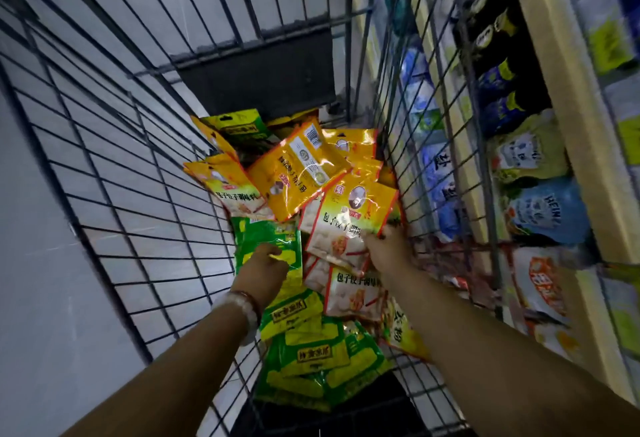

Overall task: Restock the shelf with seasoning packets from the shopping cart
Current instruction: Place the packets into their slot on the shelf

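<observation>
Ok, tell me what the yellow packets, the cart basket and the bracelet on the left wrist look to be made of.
Yellow packets: glossy plastic film, perhaps foil-lined; it crinkles and throws bright glints.
Cart basket: metal wire grid, dark and dull, apparently coated or painted; thin straight crossing rods.
Bracelet: pale rounded beads beside a thin reddish band, maybe stone or plastic; too blurred to tell.

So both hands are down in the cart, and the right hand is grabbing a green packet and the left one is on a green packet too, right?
Not quite. In the head view the right hand grips a yellow packet, not a green one. The rest holds: both hands are down in the cart, and the left hand is on a green packet.
</observation>
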